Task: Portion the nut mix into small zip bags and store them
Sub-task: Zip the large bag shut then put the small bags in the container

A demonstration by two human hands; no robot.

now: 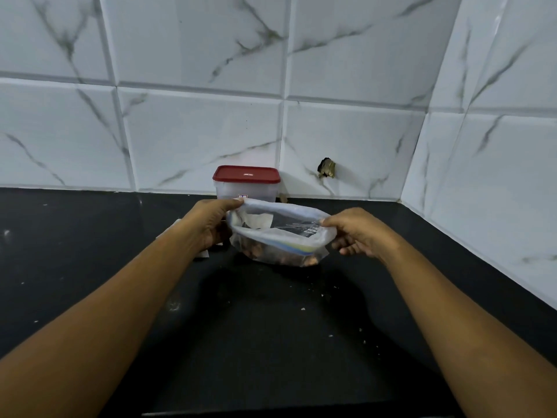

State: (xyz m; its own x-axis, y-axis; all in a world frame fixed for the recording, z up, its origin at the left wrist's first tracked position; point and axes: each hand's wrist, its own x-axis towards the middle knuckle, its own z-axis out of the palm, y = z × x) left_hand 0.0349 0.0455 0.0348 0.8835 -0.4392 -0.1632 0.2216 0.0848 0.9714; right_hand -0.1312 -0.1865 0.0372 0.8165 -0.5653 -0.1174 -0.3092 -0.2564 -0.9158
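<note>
While the zip bag (280,236) sits on the black counter (271,342), toward its back and a little right of centre, both hands grasp it by the rim. The left hand (211,221) pinches the left end of the bag's mouth between thumb and curled fingers, and the right hand (358,233) pinches the right end in the same way, so the mouth is pulled into a wide oval that gapes upward. The bag is clear plastic with a blue and yellow seal strip running along the near edge of the mouth. The nut mix (283,260), brown and lumpy, lies in the bottom of the bag, which rests on the counter. Just behind the bag, against the white marbled wall tiles (196,131), stands a clear plastic container (245,191) with a red lid (245,175) closed on it; what it holds cannot be made out. A pale flat sheet (205,254) lies on the counter under the left hand, mostly hidden by it. Small light crumbs (303,309) are scattered on the counter in front of the bag. A dark broken hole (327,168) shows in the tile to the right of the container.
</note>
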